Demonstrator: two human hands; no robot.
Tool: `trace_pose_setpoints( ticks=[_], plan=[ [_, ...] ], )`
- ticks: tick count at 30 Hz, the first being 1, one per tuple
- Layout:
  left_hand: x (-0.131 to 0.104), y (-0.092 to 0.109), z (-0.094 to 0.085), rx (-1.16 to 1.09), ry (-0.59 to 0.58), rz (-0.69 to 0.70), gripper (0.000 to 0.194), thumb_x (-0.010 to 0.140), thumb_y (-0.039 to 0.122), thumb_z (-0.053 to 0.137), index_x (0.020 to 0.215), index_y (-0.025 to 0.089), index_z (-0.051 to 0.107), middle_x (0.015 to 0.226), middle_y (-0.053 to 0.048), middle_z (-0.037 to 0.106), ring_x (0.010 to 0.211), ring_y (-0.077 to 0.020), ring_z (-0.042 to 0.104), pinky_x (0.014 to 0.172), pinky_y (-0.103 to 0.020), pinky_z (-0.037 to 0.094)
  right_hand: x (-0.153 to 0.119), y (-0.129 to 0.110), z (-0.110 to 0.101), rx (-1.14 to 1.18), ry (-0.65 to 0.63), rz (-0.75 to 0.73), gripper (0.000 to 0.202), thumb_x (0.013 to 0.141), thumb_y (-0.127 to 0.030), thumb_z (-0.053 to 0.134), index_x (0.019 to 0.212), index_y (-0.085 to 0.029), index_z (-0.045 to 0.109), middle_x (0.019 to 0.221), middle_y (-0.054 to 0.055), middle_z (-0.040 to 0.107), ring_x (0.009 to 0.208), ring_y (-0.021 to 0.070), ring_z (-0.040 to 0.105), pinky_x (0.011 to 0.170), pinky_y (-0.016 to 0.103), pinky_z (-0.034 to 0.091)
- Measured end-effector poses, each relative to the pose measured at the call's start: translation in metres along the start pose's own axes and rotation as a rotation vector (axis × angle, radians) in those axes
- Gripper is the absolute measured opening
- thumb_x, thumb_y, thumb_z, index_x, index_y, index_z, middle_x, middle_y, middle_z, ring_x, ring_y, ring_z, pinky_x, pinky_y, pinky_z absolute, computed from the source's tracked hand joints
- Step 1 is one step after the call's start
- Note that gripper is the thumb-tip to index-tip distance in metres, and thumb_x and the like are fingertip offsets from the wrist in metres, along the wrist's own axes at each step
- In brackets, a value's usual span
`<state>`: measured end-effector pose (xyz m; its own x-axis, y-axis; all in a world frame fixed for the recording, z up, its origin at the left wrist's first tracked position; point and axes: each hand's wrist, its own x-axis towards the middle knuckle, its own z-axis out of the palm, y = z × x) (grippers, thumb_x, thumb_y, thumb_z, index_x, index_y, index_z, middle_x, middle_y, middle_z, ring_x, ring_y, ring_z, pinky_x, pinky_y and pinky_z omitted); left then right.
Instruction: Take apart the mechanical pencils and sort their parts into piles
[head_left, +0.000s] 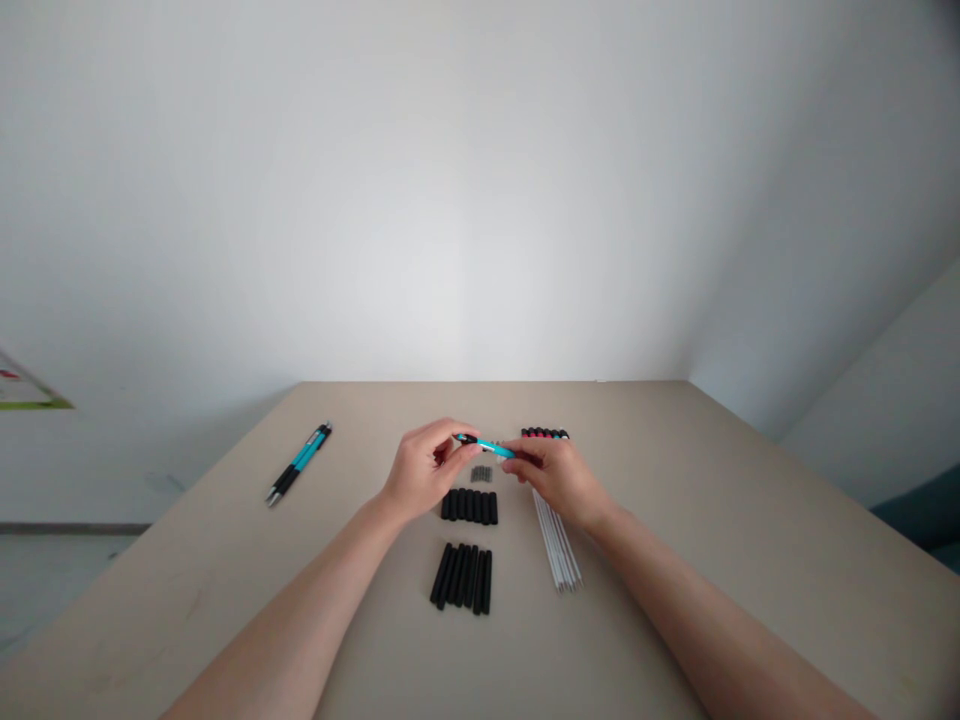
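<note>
Between my two hands a turquoise pen barrel [491, 447] with a black clip end is held level above the table. My left hand [429, 462] pinches the black end. The fingers of my right hand [555, 475] are closed on the turquoise end. Below the hands are small metal springs [481, 474] in a group and a row of short black grips [469, 506]. Nearer to me lie several longer black tubes [463, 578]. White pen refills [556, 545] fan out under my right hand, which partly covers them.
Two turquoise and black pens [298, 464] lie side by side at the left of the beige table [637, 430]. Behind the right hand is a row of black, red and turquoise pen parts [545, 433], partly hidden. A white wall [465, 200] borders the table's far edge.
</note>
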<state>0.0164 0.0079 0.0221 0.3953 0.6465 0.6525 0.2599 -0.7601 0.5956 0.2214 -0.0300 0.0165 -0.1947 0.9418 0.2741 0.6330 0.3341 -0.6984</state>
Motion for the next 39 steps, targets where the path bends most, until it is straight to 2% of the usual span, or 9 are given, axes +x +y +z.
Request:
trace_pose_setpoints(
  ticks=[5,9,12,16,18,25,29,32,39],
  plan=[
    [0.0,0.001,-0.001,0.017,0.039,-0.001,0.014,0.082,0.027,0.061,0.088,0.015,0.066,0.062,0.001,0.057,0.047,-0.0064,0.043,0.047,-0.018,0.034,0.0,-0.001,0.0,0.018,0.02,0.044,0.014,0.08,-0.024,0.055,0.076,-0.019,0.068,0.056,-0.003,0.057,0.053,0.0107,0.05,0.054,0.022,0.036],
    [0.0,0.001,-0.002,0.011,0.122,-0.026,0.014,0.083,0.027,0.06,0.088,0.015,0.065,0.066,0.0,0.061,0.047,-0.0065,0.045,0.046,-0.018,0.034,0.0,-0.003,-0.003,0.1,0.139,0.061,0.016,0.081,-0.026,0.054,0.088,-0.02,0.066,0.067,0.0,0.068,0.053,0.0117,0.055,0.056,0.023,0.041],
    [0.001,0.0,-0.002,0.03,0.17,-0.029,0.013,0.083,0.026,0.059,0.089,0.015,0.064,0.067,-0.001,0.062,0.047,-0.0062,0.045,0.045,-0.018,0.032,0.0,-0.003,-0.006,0.064,0.245,0.077,0.019,0.084,-0.029,0.051,0.087,-0.02,0.067,0.071,0.001,0.07,0.056,0.0131,0.058,0.059,0.024,0.043],
    [0.001,-0.002,-0.002,0.097,0.227,-0.007,0.012,0.083,0.024,0.059,0.089,0.016,0.064,0.06,0.002,0.057,0.045,-0.0056,0.042,0.046,-0.018,0.033,-0.001,0.0,-0.008,-0.015,0.363,-0.002,0.022,0.085,-0.029,0.052,0.084,-0.02,0.072,0.081,0.005,0.068,0.073,0.0159,0.062,0.068,0.026,0.045],
    [0.001,-0.003,-0.003,0.137,0.252,0.021,0.011,0.082,0.023,0.06,0.089,0.016,0.064,0.056,0.004,0.053,0.045,-0.0055,0.04,0.047,-0.018,0.033,0.0,0.001,-0.008,-0.024,0.388,-0.042,0.023,0.085,-0.027,0.051,0.087,-0.019,0.072,0.082,0.006,0.067,0.073,0.016,0.062,0.068,0.026,0.046],
    [0.002,-0.003,-0.004,0.203,0.261,0.073,0.013,0.084,0.025,0.057,0.09,0.016,0.064,0.059,0.003,0.053,0.046,-0.0057,0.038,0.048,-0.018,0.034,0.005,0.006,0.001,-0.094,0.425,-0.085,0.013,0.08,-0.027,0.06,0.083,-0.021,0.072,0.08,0.005,0.07,0.074,0.0188,0.062,0.07,0.031,0.048],
    [0.003,-0.003,-0.004,0.229,0.255,0.085,0.014,0.084,0.025,0.056,0.091,0.016,0.064,0.063,0.002,0.056,0.047,-0.0057,0.039,0.049,-0.018,0.035,0.011,0.007,0.009,-0.151,0.369,-0.135,0.015,0.083,-0.028,0.059,0.08,-0.023,0.073,0.076,0.005,0.071,0.076,0.0196,0.06,0.07,0.032,0.047],
    [0.004,-0.002,-0.005,0.247,0.257,0.092,0.013,0.084,0.023,0.057,0.091,0.015,0.064,0.067,0.001,0.058,0.047,-0.0052,0.039,0.049,-0.018,0.035,0.014,0.009,0.012,-0.196,0.313,-0.186,0.014,0.084,-0.027,0.06,0.08,-0.024,0.074,0.08,0.004,0.072,0.08,0.0205,0.056,0.073,0.033,0.047],
    [0.005,0.002,-0.005,0.255,0.256,0.129,0.012,0.085,0.023,0.056,0.091,0.015,0.063,0.07,0.001,0.061,0.046,-0.0046,0.04,0.049,-0.017,0.035,0.017,0.017,0.018,-0.313,0.325,-0.255,0.01,0.08,-0.024,0.065,0.079,-0.027,0.075,0.097,0.005,0.067,0.094,0.0233,0.05,0.083,0.039,0.045]
  ],
)
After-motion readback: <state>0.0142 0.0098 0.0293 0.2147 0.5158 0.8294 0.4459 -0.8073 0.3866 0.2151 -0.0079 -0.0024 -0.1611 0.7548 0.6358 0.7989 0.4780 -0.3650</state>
